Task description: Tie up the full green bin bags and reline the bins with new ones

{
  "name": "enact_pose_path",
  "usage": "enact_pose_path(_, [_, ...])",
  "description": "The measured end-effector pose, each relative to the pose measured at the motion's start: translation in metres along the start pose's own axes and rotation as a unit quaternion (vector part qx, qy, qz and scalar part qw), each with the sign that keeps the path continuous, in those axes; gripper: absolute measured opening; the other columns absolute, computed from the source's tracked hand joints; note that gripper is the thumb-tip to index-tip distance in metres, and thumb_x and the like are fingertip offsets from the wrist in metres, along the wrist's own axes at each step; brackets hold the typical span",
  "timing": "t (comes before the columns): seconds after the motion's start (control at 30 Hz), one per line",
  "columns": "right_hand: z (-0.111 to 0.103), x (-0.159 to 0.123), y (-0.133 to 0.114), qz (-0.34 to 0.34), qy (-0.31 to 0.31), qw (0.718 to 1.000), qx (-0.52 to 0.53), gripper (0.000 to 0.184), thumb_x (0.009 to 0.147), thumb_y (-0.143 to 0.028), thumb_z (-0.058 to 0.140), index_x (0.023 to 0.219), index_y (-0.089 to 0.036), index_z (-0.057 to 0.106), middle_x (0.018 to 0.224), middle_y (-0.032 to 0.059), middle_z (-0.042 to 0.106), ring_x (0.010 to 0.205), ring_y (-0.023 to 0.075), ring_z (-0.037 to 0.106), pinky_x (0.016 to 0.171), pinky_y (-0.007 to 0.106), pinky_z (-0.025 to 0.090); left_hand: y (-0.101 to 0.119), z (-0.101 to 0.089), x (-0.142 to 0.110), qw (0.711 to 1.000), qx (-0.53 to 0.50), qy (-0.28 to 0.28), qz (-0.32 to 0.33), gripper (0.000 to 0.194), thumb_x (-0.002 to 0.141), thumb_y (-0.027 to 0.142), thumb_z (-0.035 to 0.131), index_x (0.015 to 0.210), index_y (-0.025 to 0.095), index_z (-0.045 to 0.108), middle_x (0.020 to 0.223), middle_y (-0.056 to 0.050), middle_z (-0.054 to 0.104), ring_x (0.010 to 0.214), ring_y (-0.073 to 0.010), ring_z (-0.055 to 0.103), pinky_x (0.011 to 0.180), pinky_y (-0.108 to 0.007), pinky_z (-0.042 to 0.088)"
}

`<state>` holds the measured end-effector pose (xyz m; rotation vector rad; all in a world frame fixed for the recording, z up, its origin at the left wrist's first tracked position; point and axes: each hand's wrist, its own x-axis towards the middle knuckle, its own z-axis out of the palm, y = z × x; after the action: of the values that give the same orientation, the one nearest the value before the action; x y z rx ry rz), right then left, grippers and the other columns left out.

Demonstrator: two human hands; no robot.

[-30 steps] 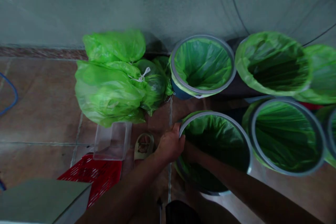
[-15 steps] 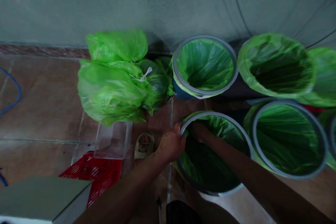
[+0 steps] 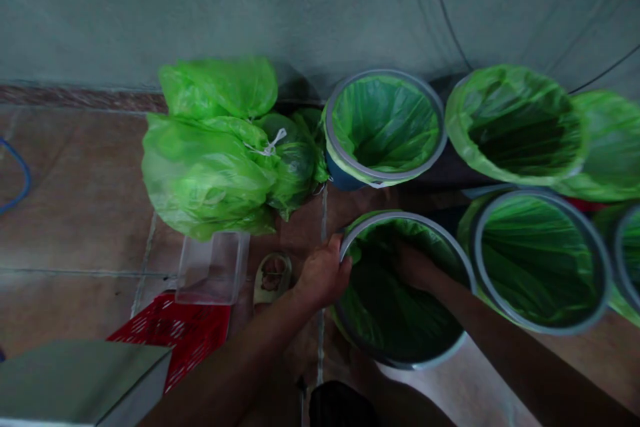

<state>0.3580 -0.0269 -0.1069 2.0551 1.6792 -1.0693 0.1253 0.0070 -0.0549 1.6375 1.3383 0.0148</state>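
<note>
My left hand [image 3: 323, 275] is closed on the grey rim [image 3: 467, 265] of the nearest bucket, at its left edge. This bucket is lined with a green plastic bag [image 3: 395, 320]. My right hand [image 3: 414, 265] is inside the bucket, against the liner near its far wall. Its fingers are in shadow and I cannot make out whether they grip the plastic.
Several more green-lined buckets [image 3: 384, 125] stand to the right and behind, along a grey wall. Tied green bags [image 3: 210, 160] are heaped on the left. A clear plastic tub [image 3: 213, 268], a red crate [image 3: 175, 333], a sandal [image 3: 273, 275] and a grey box [image 3: 80, 380] lie nearby on the tiled floor.
My right hand has moved inside the bucket, from low at the left wall up and across toward the far side. My left hand has kept its hold on the rim.
</note>
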Motion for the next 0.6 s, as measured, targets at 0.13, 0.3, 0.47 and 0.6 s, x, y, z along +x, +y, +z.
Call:
enact_pose_path(0.13, [-0.001, -0.016, -0.015, -0.008, -0.048, 0.998, -0.048, 0.05, 0.083, -0.005, 0.04, 0.133, 0.0, 0.046, 0.116, 0.026, 0.063, 0.102, 0.0303, 0.065, 0.088, 0.039, 0.047, 0.0, 0.002, 0.001, 1.0, 0.011, 0.003, -0.012, 0.041, 0.089, 0.03, 0.045, 0.128, 0.018, 0.045, 0.116, -0.012, 0.064, 0.103, -0.0255, 0.062, 0.091, -0.037, 0.046])
enact_pose_path(0.3, [0.014, -0.021, -0.077, -0.098, -0.103, 0.99, 0.008, 0.042, 0.083, -0.005, 0.041, 0.124, -0.005, 0.054, 0.118, 0.022, 0.064, 0.103, 0.0259, 0.065, 0.088, 0.033, 0.047, -0.002, 0.005, 0.002, 1.0, 0.008, 0.018, 0.0, 0.041, 0.088, 0.028, 0.045, 0.127, 0.017, 0.045, 0.115, -0.012, 0.064, 0.103, -0.0252, 0.062, 0.091, -0.036, 0.046])
enact_pose_path(0.47, [0.032, -0.008, -0.119, -0.157, -0.137, 0.977, 0.038, 0.032, 0.084, -0.008, 0.046, 0.113, -0.01, 0.061, 0.115, 0.0156, 0.068, 0.107, 0.0241, 0.062, 0.093, 0.03, 0.045, -0.002, 0.003, 0.002, 1.0, 0.014, 0.013, -0.011, 0.039, 0.089, 0.028, 0.044, 0.126, 0.016, 0.046, 0.112, -0.012, 0.065, 0.103, -0.0245, 0.062, 0.092, -0.035, 0.045])
enact_pose_path(0.6, [0.02, -0.029, -0.085, -0.139, -0.082, 0.986, 0.038, 0.046, 0.084, -0.006, 0.042, 0.13, -0.008, 0.05, 0.123, 0.0175, 0.063, 0.11, 0.0221, 0.061, 0.095, 0.031, 0.044, -0.001, 0.001, 0.001, 1.0, 0.012, -0.002, 0.0, 0.039, 0.089, 0.03, 0.046, 0.126, 0.016, 0.046, 0.115, -0.013, 0.063, 0.105, -0.0242, 0.062, 0.092, -0.034, 0.045])
